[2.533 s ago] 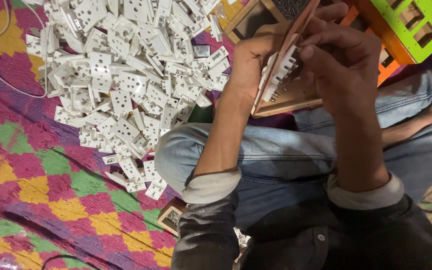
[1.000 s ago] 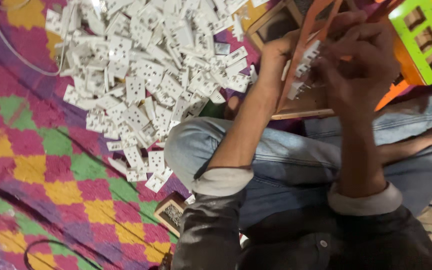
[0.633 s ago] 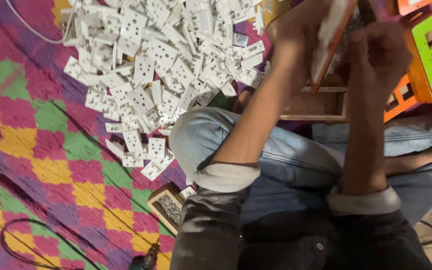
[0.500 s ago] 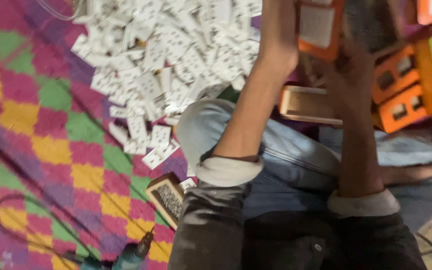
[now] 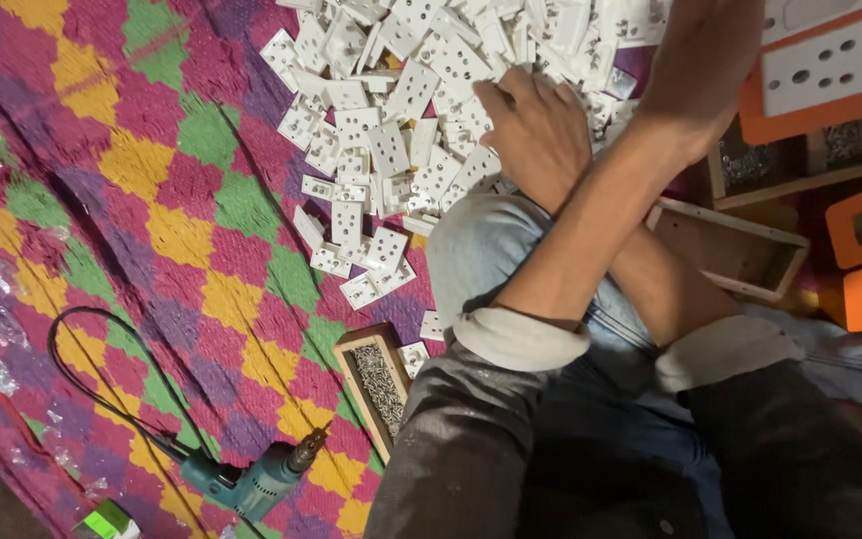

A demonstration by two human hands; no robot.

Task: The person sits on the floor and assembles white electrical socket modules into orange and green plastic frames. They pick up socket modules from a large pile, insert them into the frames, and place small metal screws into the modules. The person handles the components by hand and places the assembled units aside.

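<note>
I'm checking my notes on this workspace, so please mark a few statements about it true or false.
1. The right hand rests on the pile of white plastic socket plates. True.
2. The teal electric drill lies on the person's lap. False: it lies on the multicoloured woven mat.
3. The person's forearms cross. True.
4. The small wooden box beside the knee is empty. False: it holds grey metal screws.

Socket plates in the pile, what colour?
White, with dark pin holes; the socket plates show best in the head view.
</note>
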